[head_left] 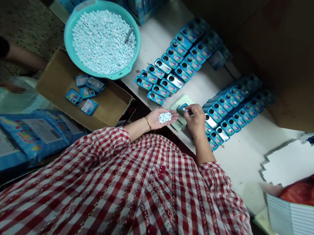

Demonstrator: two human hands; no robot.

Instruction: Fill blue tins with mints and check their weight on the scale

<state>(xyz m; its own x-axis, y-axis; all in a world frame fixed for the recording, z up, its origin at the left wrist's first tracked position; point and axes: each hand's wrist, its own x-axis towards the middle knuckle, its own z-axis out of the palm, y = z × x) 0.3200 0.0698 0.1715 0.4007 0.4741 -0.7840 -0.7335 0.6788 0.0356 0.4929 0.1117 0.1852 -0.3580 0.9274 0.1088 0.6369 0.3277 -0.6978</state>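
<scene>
The long white bench (236, 162) runs from the upper middle of the frame down to the right, and it carries the work. At the upper left a round turquoise plastic basin (68, 36) rests partly on its edge, filled with small white tablets, and a small scoop stands in the heap. Under the basin, at the left, an open brown cardboard box (58, 82) holds a few closed blue packs. Two groups of small open blue metal tins stand in rows on the bench: one group (174, 64) in the upper middle, the other group (236, 106) right of centre.

In the centre of the frame, the left hand (161, 118) lies palm up and open, slightly cupped, with a small heap of white tablets (165, 117) resting loose in the palm. The right hand (194, 117) is just beside it, to the right; its fingers are drawn together at the tips over one small blue tin (182, 107), which stands on a pale green scale (181, 105). I cannot tell if these fingers pinch a tablet.

I judge the tablets as very light, hard and smooth, so they roll easily and may chip; a cupped palm or a fingertip pinch suits them. The tin seems light and stiff, best taken by its long sides.
</scene>
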